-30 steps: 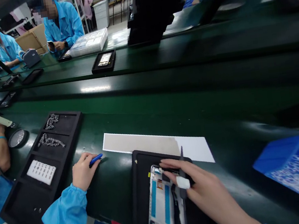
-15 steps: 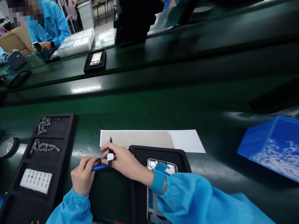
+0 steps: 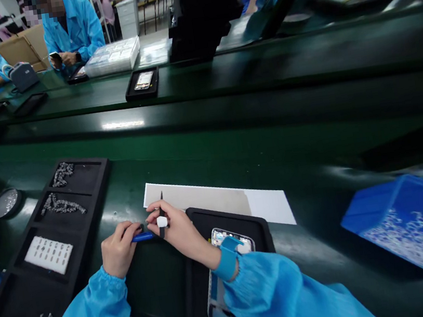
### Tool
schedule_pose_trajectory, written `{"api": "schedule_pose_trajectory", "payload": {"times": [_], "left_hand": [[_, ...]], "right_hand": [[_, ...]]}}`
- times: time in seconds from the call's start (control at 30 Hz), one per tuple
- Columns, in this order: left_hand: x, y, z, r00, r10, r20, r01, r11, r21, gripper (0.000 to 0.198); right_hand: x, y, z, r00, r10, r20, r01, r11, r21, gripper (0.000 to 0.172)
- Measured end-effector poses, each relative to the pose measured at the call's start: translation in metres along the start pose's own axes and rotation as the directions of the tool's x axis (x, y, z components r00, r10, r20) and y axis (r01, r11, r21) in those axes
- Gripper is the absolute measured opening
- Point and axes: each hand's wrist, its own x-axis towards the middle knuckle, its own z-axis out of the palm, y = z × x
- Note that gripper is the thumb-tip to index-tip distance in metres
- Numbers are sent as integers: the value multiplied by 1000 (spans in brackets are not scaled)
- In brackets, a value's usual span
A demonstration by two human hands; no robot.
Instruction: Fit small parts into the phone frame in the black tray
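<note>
- Left hand (image 3: pixel 120 250) closes tight around a blue tool (image 3: pixel 142 237), tip just beside the right hand.
- Right hand (image 3: pixel 179 231) pinches black tweezers (image 3: pixel 161 205), points up.
- Phone frame (image 3: pixel 231 239) sits in a black tray (image 3: pixel 222 210), just below the right hand.

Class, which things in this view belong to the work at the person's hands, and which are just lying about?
In use: left hand, blue tool, right hand, black tweezers, phone frame, black tray.

Lying about: foam tray, round dish, white sheet, blue bin.
</note>
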Motion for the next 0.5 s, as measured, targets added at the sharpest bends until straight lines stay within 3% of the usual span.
{"api": "schedule_pose_trajectory", "payload": {"times": [0.13,0.27,0.37,0.5], "left_hand": [[-1,-2,2,997,-12,70,8,998,54,23],[0,2,-6,999,-34,-37,34,999,1,30],[8,18,-17,973,-150,-178,90,948,-305,25],[31,57,-22,892,-377,-250,92,692,-716,51]], "right_hand": [[-15,-16,-21,991,-105,-80,101,993,-53,29],[-39,-23,-47,950,-272,-152,225,937,-268,31],[-57,-21,-63,907,-392,-151,286,839,-463,40],[-77,-14,-74,870,-483,-101,303,685,-663,64]]}}
